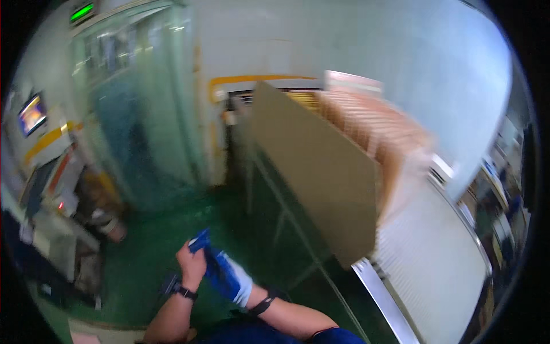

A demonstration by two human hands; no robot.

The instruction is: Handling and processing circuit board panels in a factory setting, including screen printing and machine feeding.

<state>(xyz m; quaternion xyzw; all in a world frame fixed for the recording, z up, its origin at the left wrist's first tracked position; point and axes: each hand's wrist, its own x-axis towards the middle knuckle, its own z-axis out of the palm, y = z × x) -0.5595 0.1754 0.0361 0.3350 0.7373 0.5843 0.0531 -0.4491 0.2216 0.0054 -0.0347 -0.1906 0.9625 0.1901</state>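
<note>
Blue-and-white work glove (222, 276) covers the right hand (234, 283), low in the view and just right of the bare left hand (193, 265). Around them, largest first: a pale wall (412, 46) stands behind a green floor (152, 258); a translucent plastic curtain (134, 114) hangs at the left; a big brown board (315, 172) leans ahead, before a motion-blurred row of pinkish-orange panels (378, 123), all well apart from the hands. Smaller are a metal rail (387, 301) at the lower right and a lit screen (32, 114) at the far left. Left fingers are clamped on blue material (200, 239), its tip poking above the fist; whether it belongs to the glove I cannot tell, nor how the gloved fingers are set. Smallest are a black strap (266, 301) on the right wrist and a dark watch (186, 293) on the left.
</note>
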